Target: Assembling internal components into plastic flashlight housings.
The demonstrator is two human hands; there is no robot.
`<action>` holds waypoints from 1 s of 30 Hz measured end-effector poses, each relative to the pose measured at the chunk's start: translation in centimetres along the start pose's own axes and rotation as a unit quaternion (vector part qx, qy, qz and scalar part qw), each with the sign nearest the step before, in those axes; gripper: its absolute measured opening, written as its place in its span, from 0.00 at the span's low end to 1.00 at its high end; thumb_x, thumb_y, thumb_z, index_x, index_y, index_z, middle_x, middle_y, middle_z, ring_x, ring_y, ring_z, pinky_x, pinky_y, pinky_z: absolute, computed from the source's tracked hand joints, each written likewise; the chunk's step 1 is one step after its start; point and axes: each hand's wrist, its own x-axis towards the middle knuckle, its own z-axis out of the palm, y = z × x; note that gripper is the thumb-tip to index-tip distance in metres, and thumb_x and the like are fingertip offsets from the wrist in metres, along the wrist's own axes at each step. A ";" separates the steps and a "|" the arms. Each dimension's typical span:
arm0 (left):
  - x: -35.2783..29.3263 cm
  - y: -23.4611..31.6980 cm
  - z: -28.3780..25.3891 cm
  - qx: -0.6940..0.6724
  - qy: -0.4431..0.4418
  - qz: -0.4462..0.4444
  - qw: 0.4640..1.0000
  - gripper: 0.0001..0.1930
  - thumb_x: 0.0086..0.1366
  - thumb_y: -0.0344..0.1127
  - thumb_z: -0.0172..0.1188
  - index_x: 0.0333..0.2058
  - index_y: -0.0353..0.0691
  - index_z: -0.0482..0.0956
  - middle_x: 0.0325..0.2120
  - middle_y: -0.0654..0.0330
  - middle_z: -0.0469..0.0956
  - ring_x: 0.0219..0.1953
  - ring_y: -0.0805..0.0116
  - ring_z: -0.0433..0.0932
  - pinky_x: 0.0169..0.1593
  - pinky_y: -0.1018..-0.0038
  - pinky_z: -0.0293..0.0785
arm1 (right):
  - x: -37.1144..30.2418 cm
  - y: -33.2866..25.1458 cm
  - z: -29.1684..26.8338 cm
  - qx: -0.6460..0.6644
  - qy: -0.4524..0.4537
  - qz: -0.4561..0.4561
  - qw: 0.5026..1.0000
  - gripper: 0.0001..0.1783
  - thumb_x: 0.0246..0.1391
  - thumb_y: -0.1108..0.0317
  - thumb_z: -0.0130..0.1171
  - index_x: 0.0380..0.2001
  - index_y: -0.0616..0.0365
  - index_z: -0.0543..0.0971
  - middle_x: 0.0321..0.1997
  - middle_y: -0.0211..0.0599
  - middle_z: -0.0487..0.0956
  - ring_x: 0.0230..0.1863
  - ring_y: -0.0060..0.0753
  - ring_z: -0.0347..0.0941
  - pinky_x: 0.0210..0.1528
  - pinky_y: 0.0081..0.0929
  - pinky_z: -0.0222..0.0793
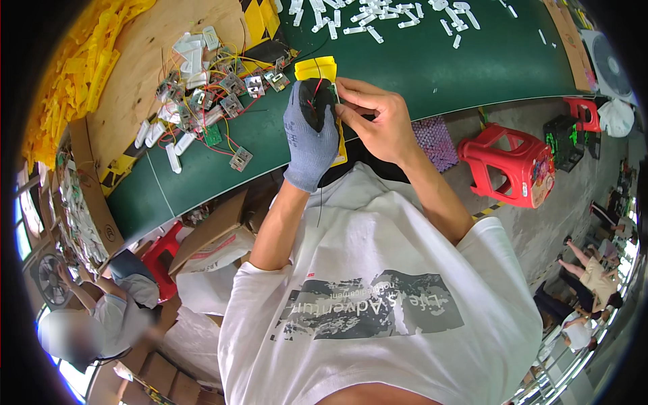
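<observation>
My left hand [310,138], in a blue-grey glove with dark fingers, is closed around a long yellow plastic piece [316,69] at the table's near edge. The piece's top end sticks out beyond the glove, and more yellow shows below it. A red wire [316,92] and a thin dark wire run over the gloved fingers. Bare and bent, the fingers of my right hand [385,125] pinch at the right edge of the yellow piece; what lies between their tips is hidden. To the left is a tangle of small circuit boards [233,104] with red and yellow wires.
White plastic parts [373,15] lie scattered along the far side of the green table [432,74]. Yellow plastic parts [84,81] are heaped at far left. A red stool [506,165] stands on the floor to the right. Several other people are in the background.
</observation>
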 end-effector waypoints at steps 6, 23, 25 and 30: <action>0.2 -1.1 -0.1 -0.047 0.077 0.049 0.995 0.26 0.64 0.23 0.50 0.61 0.34 0.60 0.55 0.51 0.67 0.53 0.61 0.70 0.57 0.69 0.66 | -0.2 0.1 1.0 0.066 -0.008 -0.003 0.998 0.20 0.53 0.79 0.58 0.51 0.66 0.76 0.55 0.40 0.74 0.38 0.25 0.79 0.43 0.20 0.76; -0.2 5.1 -2.8 -0.584 -0.026 -0.188 0.789 0.18 0.72 0.43 0.42 0.49 0.35 0.71 0.40 0.54 0.77 0.42 0.62 0.76 0.44 0.67 0.74 | -1.7 -5.2 0.7 0.147 0.065 -0.085 0.983 0.24 0.48 0.71 0.64 0.51 0.58 0.76 0.53 0.42 0.72 0.43 0.31 0.74 0.42 0.25 0.72; -0.1 4.9 -2.7 -0.481 -0.089 -0.143 0.860 0.16 0.71 0.40 0.43 0.49 0.36 0.70 0.40 0.57 0.76 0.42 0.66 0.76 0.41 0.72 0.75 | -1.8 -5.1 0.3 0.118 0.087 -0.094 0.985 0.23 0.48 0.70 0.64 0.50 0.57 0.77 0.53 0.41 0.72 0.43 0.31 0.75 0.41 0.25 0.72; 0.1 5.3 -0.6 -0.198 0.047 -0.158 0.966 0.15 0.69 0.32 0.47 0.53 0.36 0.68 0.44 0.59 0.73 0.43 0.70 0.74 0.43 0.74 0.74 | -1.2 -4.9 -0.1 0.070 0.112 -0.090 0.987 0.24 0.50 0.68 0.64 0.52 0.57 0.76 0.52 0.39 0.72 0.43 0.32 0.75 0.41 0.26 0.72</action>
